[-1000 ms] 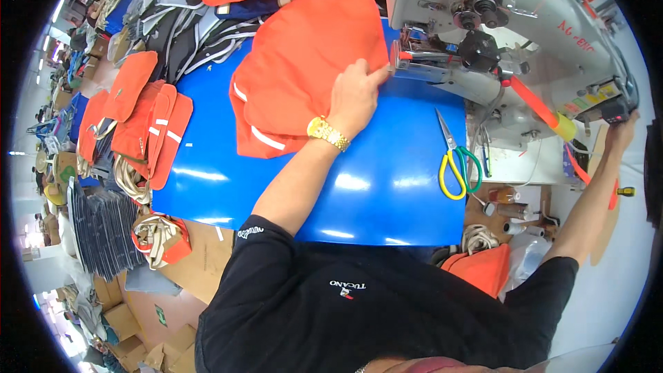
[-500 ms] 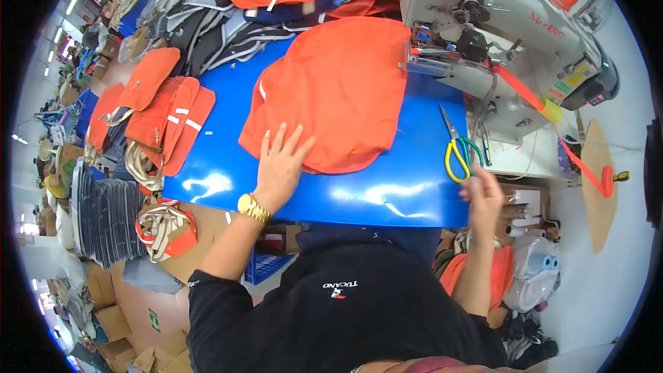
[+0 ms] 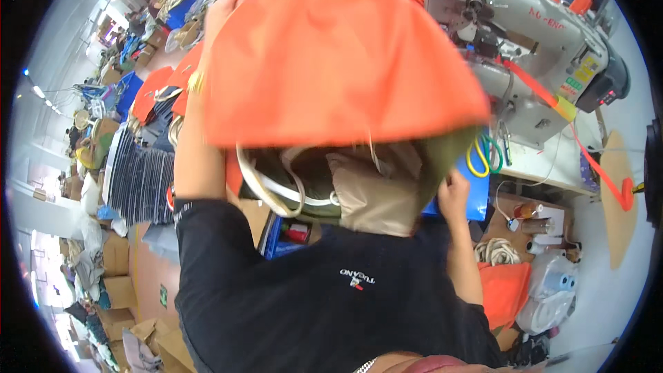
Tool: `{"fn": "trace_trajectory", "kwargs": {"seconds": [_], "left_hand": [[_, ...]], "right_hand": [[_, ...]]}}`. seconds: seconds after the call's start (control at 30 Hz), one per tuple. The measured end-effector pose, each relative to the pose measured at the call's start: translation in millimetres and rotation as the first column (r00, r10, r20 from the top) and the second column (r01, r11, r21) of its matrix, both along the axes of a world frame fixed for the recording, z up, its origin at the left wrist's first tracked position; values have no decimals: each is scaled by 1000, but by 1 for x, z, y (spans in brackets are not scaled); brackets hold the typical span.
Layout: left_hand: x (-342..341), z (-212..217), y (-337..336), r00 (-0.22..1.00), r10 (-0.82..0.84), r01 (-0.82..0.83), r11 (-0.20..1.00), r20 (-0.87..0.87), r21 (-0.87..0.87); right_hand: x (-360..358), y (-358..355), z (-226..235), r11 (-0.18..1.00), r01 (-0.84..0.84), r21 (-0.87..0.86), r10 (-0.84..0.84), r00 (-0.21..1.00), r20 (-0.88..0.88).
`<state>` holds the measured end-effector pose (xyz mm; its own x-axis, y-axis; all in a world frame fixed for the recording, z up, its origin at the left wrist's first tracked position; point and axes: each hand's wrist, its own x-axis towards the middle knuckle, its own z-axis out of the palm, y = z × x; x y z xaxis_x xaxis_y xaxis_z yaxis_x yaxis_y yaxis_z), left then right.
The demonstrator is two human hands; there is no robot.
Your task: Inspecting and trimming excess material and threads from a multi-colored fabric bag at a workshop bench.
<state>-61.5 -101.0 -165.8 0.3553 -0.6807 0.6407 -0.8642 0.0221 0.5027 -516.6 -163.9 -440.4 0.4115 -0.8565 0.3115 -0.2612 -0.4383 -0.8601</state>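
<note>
A large orange fabric bag (image 3: pixel 338 62) is raised off the table in front of me, blurred by motion. Its underside shows olive cloth, a beige panel (image 3: pixel 376 193) and pale cords. Up at its left edge, my left hand (image 3: pixel 219 15) is closed on the cloth, its fingers partly hidden. Low on the other side, my right hand (image 3: pixel 454 195) is closed at the olive edge of the bag. Just above that hand lie scissors with yellow and green handles (image 3: pixel 478 157), their blades covered by the bag.
A grey sewing machine (image 3: pixel 525 34) stands at the right, with an orange strap (image 3: pixel 532 83) running from it. Little of the blue tabletop (image 3: pixel 476 202) shows. Orange pieces (image 3: pixel 148 93) and a dark stack of panels (image 3: pixel 135 179) are on the left.
The orange bag has come up off the table toward me, turning its underside into view. My left hand has gone from lying flat on it to its raised left edge. My right hand has moved slightly left.
</note>
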Motion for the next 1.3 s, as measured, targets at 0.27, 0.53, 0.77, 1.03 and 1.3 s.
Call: {"fn": "trace_trajectory", "kwargs": {"seconds": [0.27,0.53,0.77,1.03,1.3], "left_hand": [[84,-113,-65,916,129,54,898,-380,437],[-32,-128,-52,934,-338,334,723,-113,605],[-43,-196,-57,768,-347,10,847,539,531],[-71,-121,-71,802,-205,477,785,-562,396],[44,-195,-135,867,-335,342,939,-370,-48]], "right_hand": [[3,-6,-10,986,-11,167,-25,977,210],[-3,-9,1,958,52,281,-136,948,289],[59,28,112,925,-121,-360,83,989,-120],[85,-30,64,810,-101,-578,-175,899,-402],[-20,-27,43,984,83,161,-69,993,-95]]}}
